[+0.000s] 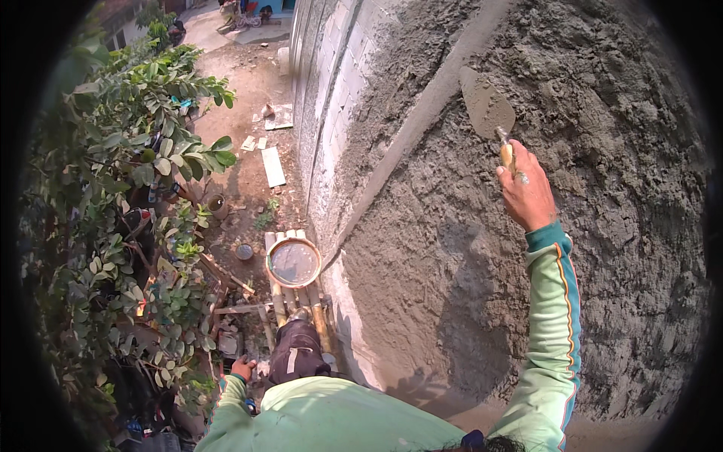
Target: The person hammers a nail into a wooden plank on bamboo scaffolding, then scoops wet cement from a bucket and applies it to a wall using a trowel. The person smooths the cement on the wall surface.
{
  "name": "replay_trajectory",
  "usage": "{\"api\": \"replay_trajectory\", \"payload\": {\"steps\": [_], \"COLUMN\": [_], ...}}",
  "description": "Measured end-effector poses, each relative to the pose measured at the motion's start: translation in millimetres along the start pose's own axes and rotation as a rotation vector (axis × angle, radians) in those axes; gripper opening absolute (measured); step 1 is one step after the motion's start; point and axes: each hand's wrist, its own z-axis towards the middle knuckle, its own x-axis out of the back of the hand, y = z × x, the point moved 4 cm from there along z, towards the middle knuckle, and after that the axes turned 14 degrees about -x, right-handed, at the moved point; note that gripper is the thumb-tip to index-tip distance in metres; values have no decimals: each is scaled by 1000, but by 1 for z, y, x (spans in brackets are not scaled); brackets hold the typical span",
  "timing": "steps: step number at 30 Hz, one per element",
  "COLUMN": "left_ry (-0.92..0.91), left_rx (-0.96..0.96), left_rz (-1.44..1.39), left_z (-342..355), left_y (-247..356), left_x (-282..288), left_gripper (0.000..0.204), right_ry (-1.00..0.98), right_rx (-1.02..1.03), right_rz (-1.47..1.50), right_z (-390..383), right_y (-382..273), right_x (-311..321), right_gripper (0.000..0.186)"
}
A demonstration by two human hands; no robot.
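My right hand is raised against a wall coated in rough wet grey plaster and grips the wooden handle of a pointed trowel. The trowel blade carries grey mortar and lies flat near the wall surface beside a smooth diagonal mortar strip. My left hand hangs low by my hip, fingers loosely curled, holding nothing that I can see. Below me a round pan with grey mix rests on bamboo scaffold poles where my leg stands.
Bare block wall runs on to the far end. Leafy bushes crowd the left side. Boards and debris lie on the dirt ground far below, with small pots near the plants.
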Motion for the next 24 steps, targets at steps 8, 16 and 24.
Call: {"api": "replay_trajectory", "payload": {"steps": [8, 16, 24], "left_ry": [38, 133, -499], "left_rx": [334, 98, -264], "left_rz": [-142, -282, 635], "left_z": [11, 72, 117], "left_y": [-45, -32, -27], "left_x": [-8, -20, 26], "left_gripper": [63, 62, 37], "right_ry": [306, -146, 143], "right_rx": [-116, 102, 109], "right_rz": [-445, -553, -806], "right_z": [150, 99, 87], "right_y": [-77, -61, -83], "right_x": [-8, -169, -8], "right_gripper": [34, 29, 51]}}
